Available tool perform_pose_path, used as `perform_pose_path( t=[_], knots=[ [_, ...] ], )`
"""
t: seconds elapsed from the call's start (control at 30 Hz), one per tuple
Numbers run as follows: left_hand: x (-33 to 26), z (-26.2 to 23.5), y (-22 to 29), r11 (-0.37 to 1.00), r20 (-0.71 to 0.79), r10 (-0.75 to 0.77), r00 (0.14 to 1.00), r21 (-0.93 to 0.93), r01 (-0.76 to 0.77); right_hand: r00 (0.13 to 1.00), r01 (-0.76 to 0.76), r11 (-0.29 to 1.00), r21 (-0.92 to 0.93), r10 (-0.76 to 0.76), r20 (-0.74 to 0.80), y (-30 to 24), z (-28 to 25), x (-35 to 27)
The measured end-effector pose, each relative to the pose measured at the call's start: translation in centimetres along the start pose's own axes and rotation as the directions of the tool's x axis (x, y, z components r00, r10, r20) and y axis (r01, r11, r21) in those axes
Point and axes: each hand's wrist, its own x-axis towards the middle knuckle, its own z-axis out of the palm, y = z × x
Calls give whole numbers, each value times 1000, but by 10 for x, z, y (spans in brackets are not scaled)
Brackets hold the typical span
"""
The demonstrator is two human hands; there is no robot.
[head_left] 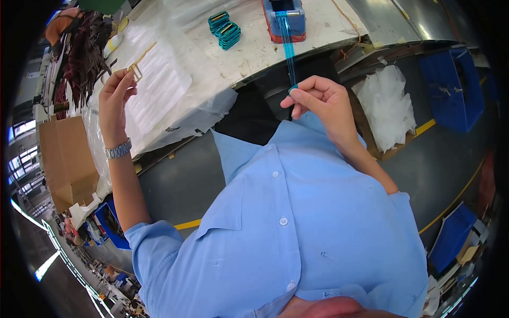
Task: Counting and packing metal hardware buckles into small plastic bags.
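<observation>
My left hand, with a metal-banded watch on its wrist, pinches a thin gold-coloured metal buckle above the left part of the table. The buckle has a rectangular frame and a slim bar. In front of my body, my right hand grips the end of a shiny teal tape between thumb and fingers. The tape runs taut from a blue tape dispenser at the table's near edge down to those fingers. Left of the dispenser lie several metal pieces wrapped in teal tape, in small stacks.
Translucent white sheeting covers the table's left part and hangs over its edge. Dark reddish strips lie at the far left, above a cardboard box. On the right stand a carton of white plastic film and a blue bin.
</observation>
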Motion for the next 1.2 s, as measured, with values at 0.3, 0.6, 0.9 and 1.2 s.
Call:
perform_pose_path(
  t=[0.3,0.6,0.9,1.2],
  knots=[
    [-102,203,59,852,606,-149,782,-322,412,1000,0,1000,-8,0,7,-1,3,-5],
    [-98,231,60,913,577,-107,809,-265,309,999,19,999,-41,-18,27,1,0,-5],
    [-94,235,53,917,564,-123,816,-249,311,1000,1,999,-52,0,31,0,0,-7],
    [-89,240,49,934,583,-109,805,-216,283,1000,0,1000,-15,0,28,-1,4,-8]
  ],
)
